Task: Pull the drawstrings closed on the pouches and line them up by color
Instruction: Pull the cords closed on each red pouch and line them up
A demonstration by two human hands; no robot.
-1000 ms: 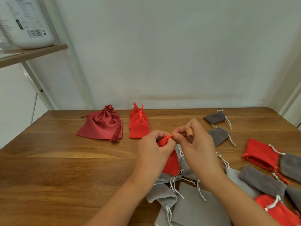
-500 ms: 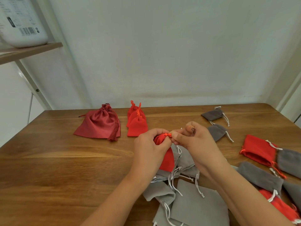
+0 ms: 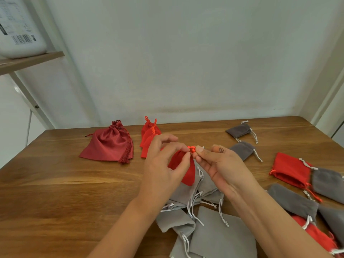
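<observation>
Above the wooden table [image 3: 65,183] I hold a small red pouch [image 3: 181,169]. My left hand [image 3: 165,164] pinches its gathered neck, and my right hand [image 3: 217,164] pinches the orange-red drawstring [image 3: 192,148] at the top. Both hands meet at the cord. Further back lie a dark red satin pouch [image 3: 109,144] and a short stack of small red pouches [image 3: 149,135], drawn closed. Two dark grey pouches [image 3: 240,130] [image 3: 242,149] lie at the back right.
A pile of light grey pouches [image 3: 204,229] with white cords lies under my forearms. To the right are mixed red [image 3: 290,169] and grey pouches [image 3: 294,201]. A shelf [image 3: 31,61] with a white container stands at upper left. The wall runs along the table's far edge.
My left hand has loosened from a full grip on the pouch to a fingertip pinch at the neck, other fingers spread. The view has shifted slightly; the pouch hangs lower and more exposed.
</observation>
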